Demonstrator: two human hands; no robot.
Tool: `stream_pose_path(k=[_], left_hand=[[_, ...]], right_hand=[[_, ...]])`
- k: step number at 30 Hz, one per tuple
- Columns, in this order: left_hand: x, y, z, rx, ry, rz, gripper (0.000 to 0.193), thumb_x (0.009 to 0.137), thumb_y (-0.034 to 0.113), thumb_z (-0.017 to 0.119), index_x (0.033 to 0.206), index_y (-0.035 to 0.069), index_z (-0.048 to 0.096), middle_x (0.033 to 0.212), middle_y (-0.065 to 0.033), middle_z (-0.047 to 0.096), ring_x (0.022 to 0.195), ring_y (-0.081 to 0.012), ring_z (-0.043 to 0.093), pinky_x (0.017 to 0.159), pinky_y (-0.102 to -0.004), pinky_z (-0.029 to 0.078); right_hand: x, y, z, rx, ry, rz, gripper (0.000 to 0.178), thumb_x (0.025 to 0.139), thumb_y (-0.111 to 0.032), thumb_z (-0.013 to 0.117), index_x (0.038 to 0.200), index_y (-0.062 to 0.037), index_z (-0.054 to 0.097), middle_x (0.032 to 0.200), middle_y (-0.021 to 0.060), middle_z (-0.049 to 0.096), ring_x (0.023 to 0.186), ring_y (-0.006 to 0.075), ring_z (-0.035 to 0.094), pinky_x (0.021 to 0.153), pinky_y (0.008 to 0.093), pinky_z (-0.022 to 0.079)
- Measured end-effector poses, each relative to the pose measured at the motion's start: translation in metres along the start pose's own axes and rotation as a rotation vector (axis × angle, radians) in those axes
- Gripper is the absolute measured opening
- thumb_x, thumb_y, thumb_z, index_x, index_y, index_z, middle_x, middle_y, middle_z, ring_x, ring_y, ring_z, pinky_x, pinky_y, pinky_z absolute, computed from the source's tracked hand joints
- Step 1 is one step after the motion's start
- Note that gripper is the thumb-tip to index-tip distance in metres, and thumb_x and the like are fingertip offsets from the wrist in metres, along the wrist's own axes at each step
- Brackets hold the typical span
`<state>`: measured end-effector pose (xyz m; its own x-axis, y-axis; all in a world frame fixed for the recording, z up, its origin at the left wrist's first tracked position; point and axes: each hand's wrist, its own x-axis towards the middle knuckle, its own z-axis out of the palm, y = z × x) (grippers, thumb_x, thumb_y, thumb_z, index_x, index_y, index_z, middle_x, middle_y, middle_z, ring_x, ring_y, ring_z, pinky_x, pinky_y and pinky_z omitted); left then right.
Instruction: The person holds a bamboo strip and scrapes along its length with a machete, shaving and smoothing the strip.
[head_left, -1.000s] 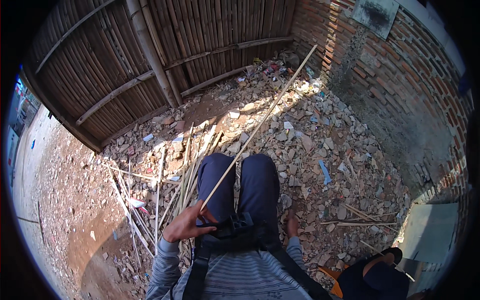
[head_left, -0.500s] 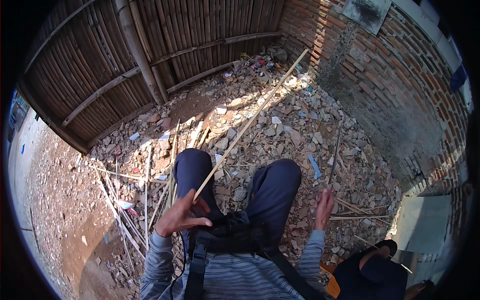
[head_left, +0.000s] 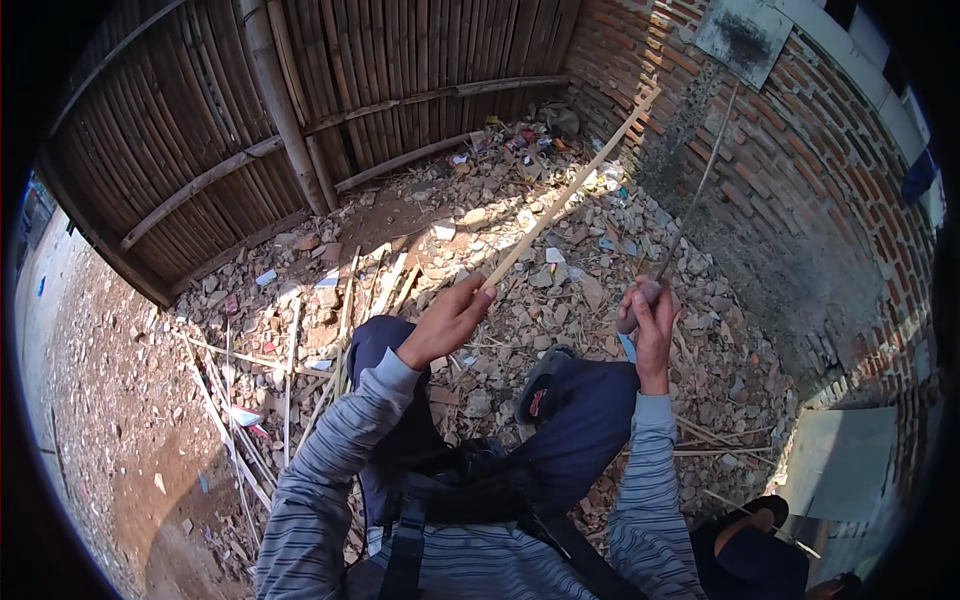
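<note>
My left hand (head_left: 445, 322) is closed round the lower end of a long pale bamboo strip (head_left: 570, 192), which slants up and away to the right. My right hand (head_left: 654, 338) grips the rounded handle of a long, thin, dark tool (head_left: 697, 195); it looks like a narrow blade or rod, and I cannot tell which. Its shaft points up toward the brick wall, apart from the strip. Both hands are held out in front of my bent knees, above the rubble.
Broken brick and stone rubble (head_left: 480, 400) covers the ground. Cut bamboo strips (head_left: 292, 365) lie at the left, more at the right. A bamboo fence (head_left: 400, 60) stands behind, a brick wall (head_left: 830, 190) at the right. Another person's dark-clothed leg (head_left: 765, 560) is at the lower right.
Both hands have moved forward from beside my body, my left also to the right. The bamboo strip and the dark tool have moved up and away with them. My right knee has shifted right.
</note>
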<state>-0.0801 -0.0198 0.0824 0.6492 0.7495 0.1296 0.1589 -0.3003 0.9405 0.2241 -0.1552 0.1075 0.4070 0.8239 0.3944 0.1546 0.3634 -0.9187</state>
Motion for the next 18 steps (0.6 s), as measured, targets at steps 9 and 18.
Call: stream_pose_path(k=[9, 18], left_hand=[[0.094, -0.003, 0.029, -0.131, -0.044, 0.027, 0.045, 0.110, 0.041, 0.053, 0.125, 0.000, 0.061, 0.080, 0.0008, 0.050, 0.073, -0.0093, 0.047, 0.064, -0.0294, 0.041], [0.118, -0.053, 0.040, -0.070, 0.172, 0.010, 0.035, 0.107, 0.035, 0.058, 0.108, 0.000, 0.060, 0.077, -0.0017, 0.052, 0.072, -0.0112, 0.046, 0.064, -0.0324, 0.040]], right_hand=[[0.069, 0.016, 0.053, -0.718, -0.261, -0.110, 0.038, 0.091, -0.032, 0.068, 0.113, -0.0011, 0.063, 0.084, 0.0200, 0.070, 0.076, 0.0377, 0.067, 0.071, 0.0456, 0.050], [0.128, 0.099, 0.063, -0.858, -0.462, 0.000, 0.045, 0.083, -0.032, 0.075, 0.117, -0.0070, 0.063, 0.086, 0.0206, 0.070, 0.083, 0.0449, 0.070, 0.073, 0.0520, 0.053]])
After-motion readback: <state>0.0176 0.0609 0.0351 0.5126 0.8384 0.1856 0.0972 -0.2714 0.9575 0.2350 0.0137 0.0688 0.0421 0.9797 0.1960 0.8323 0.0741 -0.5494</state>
